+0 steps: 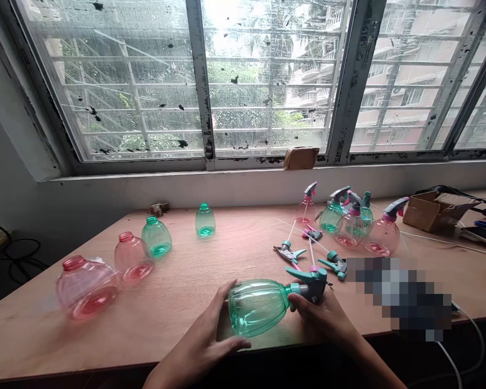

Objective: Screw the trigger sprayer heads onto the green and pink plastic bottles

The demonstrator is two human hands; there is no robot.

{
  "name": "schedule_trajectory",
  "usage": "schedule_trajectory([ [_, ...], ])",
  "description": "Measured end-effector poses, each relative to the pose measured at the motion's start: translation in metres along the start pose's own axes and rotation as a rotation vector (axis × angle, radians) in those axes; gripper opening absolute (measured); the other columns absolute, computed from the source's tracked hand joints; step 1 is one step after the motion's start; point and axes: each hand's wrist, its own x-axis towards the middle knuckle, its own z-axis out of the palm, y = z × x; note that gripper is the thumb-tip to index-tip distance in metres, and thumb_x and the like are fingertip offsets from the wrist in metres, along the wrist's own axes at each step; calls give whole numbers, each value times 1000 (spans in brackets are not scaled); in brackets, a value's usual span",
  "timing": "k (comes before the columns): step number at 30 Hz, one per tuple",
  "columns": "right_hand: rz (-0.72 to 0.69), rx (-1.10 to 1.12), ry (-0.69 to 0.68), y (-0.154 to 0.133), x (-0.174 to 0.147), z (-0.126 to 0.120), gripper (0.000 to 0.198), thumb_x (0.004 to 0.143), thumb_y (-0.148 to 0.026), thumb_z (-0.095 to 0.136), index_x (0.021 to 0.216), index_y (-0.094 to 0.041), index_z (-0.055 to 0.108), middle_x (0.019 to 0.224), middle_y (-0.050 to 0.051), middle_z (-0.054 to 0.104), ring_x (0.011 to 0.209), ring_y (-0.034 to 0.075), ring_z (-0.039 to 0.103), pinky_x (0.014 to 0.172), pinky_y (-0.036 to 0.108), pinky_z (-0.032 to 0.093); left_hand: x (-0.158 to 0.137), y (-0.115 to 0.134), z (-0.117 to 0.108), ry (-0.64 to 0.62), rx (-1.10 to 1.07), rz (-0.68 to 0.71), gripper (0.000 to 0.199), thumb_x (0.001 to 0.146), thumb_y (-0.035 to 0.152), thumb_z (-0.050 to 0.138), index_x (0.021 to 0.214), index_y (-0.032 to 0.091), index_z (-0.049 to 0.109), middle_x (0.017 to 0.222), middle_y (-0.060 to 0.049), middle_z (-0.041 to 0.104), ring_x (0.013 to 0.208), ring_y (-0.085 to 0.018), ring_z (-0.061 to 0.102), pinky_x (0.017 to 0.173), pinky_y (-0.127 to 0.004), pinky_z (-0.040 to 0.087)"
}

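Observation:
A clear green spray bottle (259,307) lies sideways above the table's front edge, its base to the left and its grey-and-teal trigger head (314,283) to the right. My left hand (210,329) cups the base, fingers behind it and thumb along the underside. Around the neck and collar, my right hand (322,313) is closed, with the thumb on the near side; its other fingers are mostly hidden. Just beyond the bottle lie several loose spray heads with tubes, among them a teal-and-grey one (335,263) and another (288,252).
Headless bottles stand at left: a pink one (87,289), another pink one (133,259), a green one (157,237) and a farther green one (205,220). Several bottles with heads, including a pink one (383,236), stand at back right near a cardboard box (423,216). A blurred patch covers the right front.

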Motion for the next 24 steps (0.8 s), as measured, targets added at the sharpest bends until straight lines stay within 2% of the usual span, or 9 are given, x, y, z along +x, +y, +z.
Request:
schedule_trajectory([
  [3, 13, 22, 8, 2, 0, 0, 34, 77, -45, 83, 91, -17, 69, 65, 1, 70, 55, 15, 54, 53, 27, 38, -1, -1, -1, -10, 12, 3, 83, 90, 40, 72, 155, 41, 20, 165, -1, 31, 151, -31, 28, 125, -50, 22],
  [7, 19, 10, 1, 2, 1, 0, 34, 78, -46, 82, 90, -17, 69, 65, 2, 70, 56, 15, 55, 54, 27, 38, -1, -2, -2, -17, -21, 6, 66, 100, 49, 54, 156, 40, 21, 166, 0, 29, 151, -30, 29, 125, -49, 24],
  [10, 27, 4, 6, 2, 1, 0, 35, 77, -46, 82, 90, -16, 69, 65, 1, 70, 53, 14, 52, 52, 27, 36, -1, -1, -2, -13, -24, -15, 64, 100, 51, 51, 156, 37, 23, 166, -2, 29, 152, -32, 26, 125, -51, 21],
  [16, 15, 20, 15, 1, 1, 1, 32, 77, -44, 83, 90, -17, 71, 66, 1, 71, 57, 15, 57, 54, 27, 39, -1, -1, -1, 3, -64, -20, 72, 95, 48, 63, 155, 35, 26, 165, -4, 32, 150, -33, 30, 125, -51, 23],
  [24, 11, 36, 4, -3, 2, 2, 31, 76, -42, 84, 88, -17, 72, 66, 1, 71, 57, 16, 58, 55, 27, 42, 3, 0, 0, 5, -100, -10, 90, 81, 27, 82, 151, 42, 27, 161, 0, 35, 146, -31, 36, 123, -48, 30],
])
